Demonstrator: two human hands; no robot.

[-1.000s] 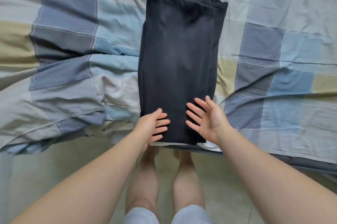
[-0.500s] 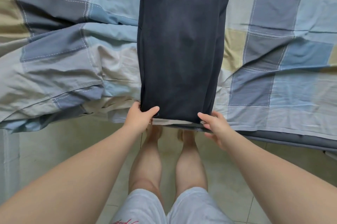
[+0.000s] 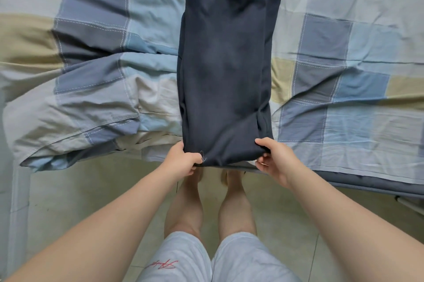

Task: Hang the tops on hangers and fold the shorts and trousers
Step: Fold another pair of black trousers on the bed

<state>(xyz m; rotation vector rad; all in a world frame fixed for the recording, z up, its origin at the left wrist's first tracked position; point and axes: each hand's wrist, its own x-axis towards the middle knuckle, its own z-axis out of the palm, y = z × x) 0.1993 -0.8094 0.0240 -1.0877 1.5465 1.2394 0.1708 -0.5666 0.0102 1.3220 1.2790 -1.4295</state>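
Trousers in left hand, right hand

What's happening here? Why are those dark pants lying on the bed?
A person is folding dark trousers. They lie in a long, narrow strip on the checked quilt. The left hand pinches the near left corner, and the right hand has its grip on the near right corner. The near end will probably be folded over the rest next.

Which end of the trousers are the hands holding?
Near end of the trousers: left hand and right hand grip its corners; the far end lies free.
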